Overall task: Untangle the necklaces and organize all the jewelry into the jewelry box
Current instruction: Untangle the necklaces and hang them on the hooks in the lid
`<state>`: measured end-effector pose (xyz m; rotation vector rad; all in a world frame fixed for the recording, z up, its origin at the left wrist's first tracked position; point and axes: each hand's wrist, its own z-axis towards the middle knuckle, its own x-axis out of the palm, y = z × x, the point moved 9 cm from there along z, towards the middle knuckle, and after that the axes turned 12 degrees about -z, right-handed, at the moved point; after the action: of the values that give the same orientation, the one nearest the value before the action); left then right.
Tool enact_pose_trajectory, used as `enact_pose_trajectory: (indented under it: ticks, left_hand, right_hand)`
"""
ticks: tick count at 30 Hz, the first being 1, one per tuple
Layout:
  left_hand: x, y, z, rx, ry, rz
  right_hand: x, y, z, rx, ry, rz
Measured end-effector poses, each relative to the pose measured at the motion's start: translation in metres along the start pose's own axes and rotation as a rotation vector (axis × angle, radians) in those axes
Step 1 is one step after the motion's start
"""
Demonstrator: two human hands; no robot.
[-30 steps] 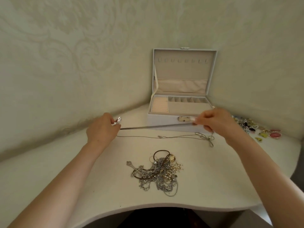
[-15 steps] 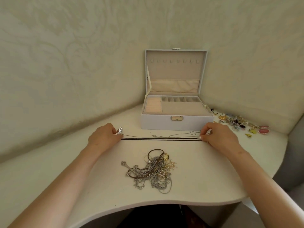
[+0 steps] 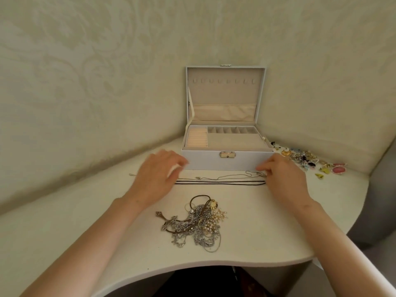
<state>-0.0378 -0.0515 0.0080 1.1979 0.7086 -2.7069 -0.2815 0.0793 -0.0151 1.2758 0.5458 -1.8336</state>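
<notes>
A black cord necklace [image 3: 220, 182] lies stretched straight on the white table [image 3: 267, 228], just in front of the open jewelry box [image 3: 227, 161]. A thin silver chain [image 3: 225, 177] runs beside it, nearer the box. My left hand [image 3: 157, 176] hovers blurred over the left ends of both, fingers loosely extended and holding nothing I can see. The curled fingertips of my right hand [image 3: 282, 179] pinch the silver chain's right end. A tangled pile of necklaces [image 3: 192, 225], silver chains, pearls and a brown cord, lies nearer me.
Loose small jewelry [image 3: 306, 159], earrings and brooches, is spread to the right of the box near the wall. The box's lid stands upright against the wall. The table's curved front edge is close to my body.
The black cord has gone from held taut in the air to lying flat on the table. Both hands have let go of it; my right hand shifted to the silver chain's end.
</notes>
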Motion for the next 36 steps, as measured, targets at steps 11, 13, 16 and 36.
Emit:
enact_pose_trajectory:
  ticks: [11,13,16,36]
  left_hand:
    - [0.036,0.002,-0.007,0.024,0.351,0.274]
    - [0.029,0.008,-0.007,-0.013,0.337,0.327]
    - [0.023,0.02,-0.008,-0.064,0.335,0.319]
    - [0.037,-0.014,-0.022,-0.316,0.716,-0.262]
  right_hand:
    - [0.011,0.012,-0.008,-0.104,0.031,-0.087]
    - [0.011,0.012,-0.008,-0.107,0.02,-0.077]
    - [0.015,0.013,-0.009,-0.128,0.012,-0.092]
    - [0.01,0.116,-0.043,-0.5,0.345,0.488]
